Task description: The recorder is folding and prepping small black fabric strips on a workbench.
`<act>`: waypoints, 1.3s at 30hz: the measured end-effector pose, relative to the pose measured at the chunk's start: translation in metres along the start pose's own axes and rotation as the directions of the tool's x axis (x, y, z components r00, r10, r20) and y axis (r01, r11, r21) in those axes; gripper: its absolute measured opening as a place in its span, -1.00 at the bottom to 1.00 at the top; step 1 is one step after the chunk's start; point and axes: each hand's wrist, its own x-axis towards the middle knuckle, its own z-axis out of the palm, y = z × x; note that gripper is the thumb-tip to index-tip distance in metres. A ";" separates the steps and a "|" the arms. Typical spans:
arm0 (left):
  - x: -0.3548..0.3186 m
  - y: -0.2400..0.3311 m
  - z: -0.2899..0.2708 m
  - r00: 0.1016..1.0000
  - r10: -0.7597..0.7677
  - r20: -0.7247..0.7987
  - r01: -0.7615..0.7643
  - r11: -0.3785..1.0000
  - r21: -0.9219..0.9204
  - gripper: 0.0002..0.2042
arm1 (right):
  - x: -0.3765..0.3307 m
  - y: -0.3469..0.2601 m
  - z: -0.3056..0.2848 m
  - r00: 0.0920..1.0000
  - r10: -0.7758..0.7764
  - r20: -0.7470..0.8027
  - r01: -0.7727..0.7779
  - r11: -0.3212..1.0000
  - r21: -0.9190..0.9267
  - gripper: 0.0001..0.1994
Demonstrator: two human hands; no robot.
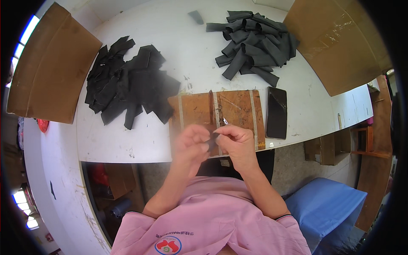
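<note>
Close to the table's near edge, my left hand (192, 143) and my right hand (236, 142) meet over a brown board (239, 114). Between their fingertips is a small black piece of sheet material (213, 139), mostly covered by the fingers. My right thumb and forefinger pinch it. My left fingers, a little blurred, close on its other side. A thin dark reddish stick (211, 104) lies along the board, just beyond the hands. To the left spreads a heap of flat black pieces (127, 80). Farther off on the right is a pile of dark rolled tubes (255, 42).
A black smartphone (276, 112) lies right of the board. Cardboard boxes stand at the left (53, 63) and right (338, 44) of the white table (178, 46). One loose dark piece (196, 17) lies at the back. Blue cloth (325, 208) covers something at my right.
</note>
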 end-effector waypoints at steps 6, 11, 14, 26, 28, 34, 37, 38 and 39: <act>-0.001 -0.004 0.004 0.995 0.077 -0.057 -0.058 0.956 0.287 -0.81 | -0.012 -0.006 0.002 0.859 0.375 0.348 -0.508 0.552 0.661 -0.94; -0.001 -0.014 0.013 0.851 0.504 -0.144 -0.275 0.664 0.696 -0.86 | -0.013 -0.011 0.007 0.871 0.328 0.365 -0.491 0.577 0.653 -0.92; -0.003 -0.018 0.012 0.841 0.528 -0.118 -0.315 0.655 0.687 -0.84 | -0.012 -0.007 0.005 0.892 0.284 0.352 -0.437 0.740 0.511 -0.89; -0.024 0.016 0.018 0.961 -0.026 0.275 -0.091 0.909 0.406 -0.65 | -0.009 -0.023 -0.002 0.923 0.110 0.368 -0.308 0.786 0.536 -0.89; -0.025 0.009 0.022 0.970 0.207 0.129 -0.240 0.721 0.650 -0.76 | -0.007 -0.025 0.000 0.982 -0.074 0.174 0.014 0.945 0.327 -0.92; -0.019 0.021 0.047 0.904 0.424 0.063 -0.406 0.798 0.445 -0.87 | 0.001 -0.065 0.009 0.884 -0.422 0.202 0.453 0.880 -0.146 -0.91; -0.007 0.043 0.054 0.941 0.336 0.045 -0.334 0.897 0.291 -0.90 | 0.014 -0.080 0.006 0.898 -0.390 0.205 0.416 0.904 -0.102 -0.89; -0.003 0.054 0.058 0.964 0.181 0.196 -0.190 0.982 0.025 -0.87 | 0.016 -0.092 0.004 0.922 -0.266 0.283 0.250 0.964 0.091 -0.89; 0.000 0.063 0.060 0.924 0.061 0.378 0.021 0.978 -0.207 -0.84 | 0.017 -0.107 0.004 0.913 -0.151 0.380 0.050 0.964 0.261 -0.88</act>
